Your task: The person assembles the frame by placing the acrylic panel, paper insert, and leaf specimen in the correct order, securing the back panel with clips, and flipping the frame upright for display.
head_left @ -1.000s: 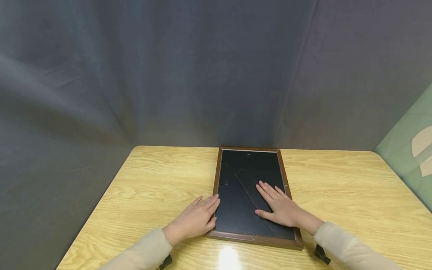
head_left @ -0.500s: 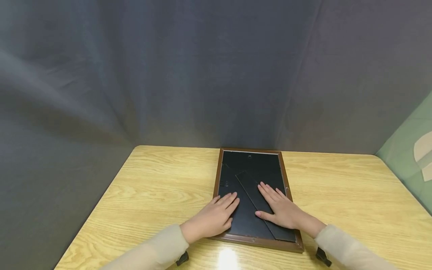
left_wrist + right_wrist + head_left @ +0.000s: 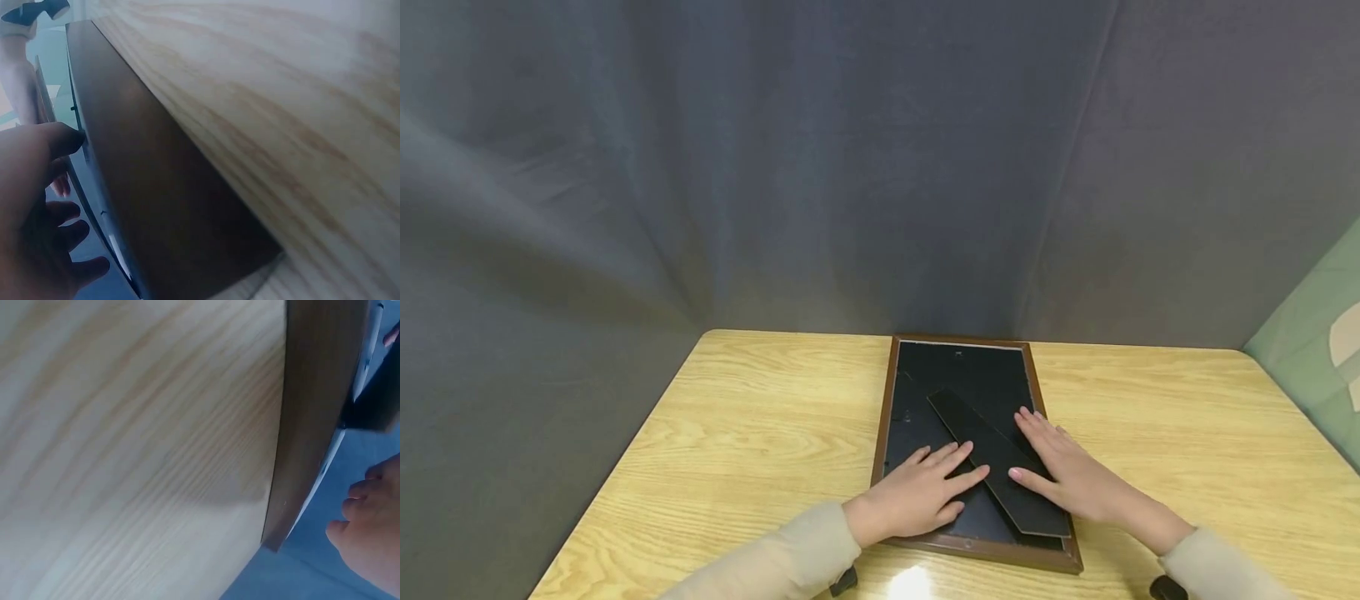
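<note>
A picture frame (image 3: 883, 417) with brown edges and a black back lies back side up on the table. Its hinged easel stand (image 3: 1003, 467) runs diagonally across the back, with the near end raised slightly off it. My left hand (image 3: 917, 498), fingers extended and spread, reaches over the near left part, its fingertips at the stand's left edge. On the other side my right hand (image 3: 1071, 477) is beside the stand, fingers extended over the right edge. In the left wrist view the frame's brown side (image 3: 137, 169) shows close up; the right wrist view shows the stand (image 3: 378, 394) tilted up.
The light wood-grain table (image 3: 760, 425) extends to both sides of the frame. A dark grey curtain (image 3: 865, 167) hangs behind and to the left. At the far right is a green panel (image 3: 1311, 308) with pale shapes.
My left hand has moved right, from the frame's left edge to the stand. The stand's near end has lifted. My right hand has shifted right, off the middle of the stand.
</note>
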Available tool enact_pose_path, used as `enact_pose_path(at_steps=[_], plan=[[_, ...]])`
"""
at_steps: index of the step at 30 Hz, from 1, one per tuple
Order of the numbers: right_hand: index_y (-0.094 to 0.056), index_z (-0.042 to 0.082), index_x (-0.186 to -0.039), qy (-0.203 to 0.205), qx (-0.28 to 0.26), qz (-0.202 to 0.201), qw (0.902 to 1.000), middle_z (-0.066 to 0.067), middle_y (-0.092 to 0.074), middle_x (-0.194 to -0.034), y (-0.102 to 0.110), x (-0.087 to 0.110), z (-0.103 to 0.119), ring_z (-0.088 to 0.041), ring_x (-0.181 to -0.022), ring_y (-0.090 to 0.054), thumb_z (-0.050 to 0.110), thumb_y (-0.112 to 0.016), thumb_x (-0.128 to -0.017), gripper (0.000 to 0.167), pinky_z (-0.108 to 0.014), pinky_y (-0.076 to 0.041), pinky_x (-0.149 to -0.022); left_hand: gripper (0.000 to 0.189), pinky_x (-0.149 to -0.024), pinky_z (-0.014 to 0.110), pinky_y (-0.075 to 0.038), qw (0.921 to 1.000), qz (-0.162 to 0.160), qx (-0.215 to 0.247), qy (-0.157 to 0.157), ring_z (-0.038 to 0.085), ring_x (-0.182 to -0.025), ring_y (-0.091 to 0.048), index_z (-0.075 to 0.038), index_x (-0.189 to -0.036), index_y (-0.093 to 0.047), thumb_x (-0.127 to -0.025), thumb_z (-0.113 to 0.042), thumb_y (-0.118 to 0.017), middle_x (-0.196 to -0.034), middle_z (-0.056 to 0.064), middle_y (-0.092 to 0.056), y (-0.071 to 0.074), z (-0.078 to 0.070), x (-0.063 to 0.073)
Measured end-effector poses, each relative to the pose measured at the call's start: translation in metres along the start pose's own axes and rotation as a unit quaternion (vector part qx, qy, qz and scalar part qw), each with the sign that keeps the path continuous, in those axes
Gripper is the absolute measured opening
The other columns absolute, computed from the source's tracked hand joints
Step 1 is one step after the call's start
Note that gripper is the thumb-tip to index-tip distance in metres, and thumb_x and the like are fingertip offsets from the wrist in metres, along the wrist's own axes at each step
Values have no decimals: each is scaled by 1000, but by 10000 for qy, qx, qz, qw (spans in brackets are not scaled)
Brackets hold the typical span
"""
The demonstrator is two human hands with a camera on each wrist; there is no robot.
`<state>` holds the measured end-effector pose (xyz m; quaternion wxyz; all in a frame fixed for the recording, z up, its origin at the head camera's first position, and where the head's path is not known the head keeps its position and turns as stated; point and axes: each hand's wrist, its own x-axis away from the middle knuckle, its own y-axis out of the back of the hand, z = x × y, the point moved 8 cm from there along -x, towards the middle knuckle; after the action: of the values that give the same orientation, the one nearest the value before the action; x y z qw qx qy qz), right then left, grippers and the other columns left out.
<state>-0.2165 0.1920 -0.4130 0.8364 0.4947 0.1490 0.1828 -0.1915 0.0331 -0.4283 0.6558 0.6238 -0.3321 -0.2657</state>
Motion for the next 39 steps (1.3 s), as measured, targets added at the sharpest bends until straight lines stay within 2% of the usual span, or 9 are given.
enact_pose_path(at_steps=[4, 11, 17, 22, 28, 35, 39], plan=[[-31, -2, -147, -143, 17, 21, 9999, -27, -25, -154, 7, 12, -11, -52, -139, -24, 45, -62, -89, 81, -69, -25, -106, 53, -115, 41, -36, 10000, 10, 34, 7, 16, -147, -26, -34, -152, -22, -102, -42, -39, -160, 0, -21, 1, 0, 0], [-43, -7, -139, -300, 596, 144, 9977, -29, -35, -148, 4, 33, -18, -52, -132, -35, 49, -63, -86, 79, -66, -40, -98, 52, -117, 42, -33, 9996, 155, 215, 6, 15, -147, -24, -33, -151, -24, -102, -46, -34, -160, 0, -22, -1, -1, 0], [-52, -7, -131, -69, 1077, 74, 9941, -27, -46, -141, -5, 45, -12, -48, -126, -46, 41, -67, -85, 68, -55, -49, -92, 51, -117, 43, -31, 9997, 190, 181, -4, 15, -147, -26, -34, -150, -27, -101, -49, -32, -159, 0, -24, -3, 0, -1], [-56, -5, -129, 212, 1539, -233, 9876, -22, -53, -137, -9, 52, -4, -42, -122, -53, 35, -70, -84, 62, -52, -51, -92, 55, -118, 46, -29, 9986, 351, 389, 26, 15, -147, -25, -35, -151, -25, -99, -54, -28, -160, -1, -21, -8, 0, -1], [-59, -2, -127, 313, 1997, -431, 9784, -17, -55, -137, -10, 56, 0, -36, -121, -56, 34, -70, -85, 56, -48, -52, -93, 57, -119, 46, -28, 9977, 489, 473, 52, 15, -148, -21, -36, -152, -19, -98, -55, -28, -162, -2, -15, -13, 0, 0], [-56, -1, -130, 79, 2023, -96, 9793, -18, -53, -139, -15, 62, -3, -35, -122, -56, 38, -66, -88, 58, -45, -53, -92, 58, -122, 45, -20, 9957, 713, 571, 129, 12, -150, -14, -37, -152, -14, -99, -56, -25, -163, -4, -8, -16, 1, 2], [-56, -2, -130, 106, 2068, -164, 9782, -18, -52, -140, -15, 64, -1, -33, -123, -55, 36, -66, -89, 57, -43, -54, -92, 60, -123, 44, -17, 9953, 769, 567, 166, 12, -150, -11, -37, -153, -13, -98, -58, -25, -163, -5, -6, -16, 2, 3]])
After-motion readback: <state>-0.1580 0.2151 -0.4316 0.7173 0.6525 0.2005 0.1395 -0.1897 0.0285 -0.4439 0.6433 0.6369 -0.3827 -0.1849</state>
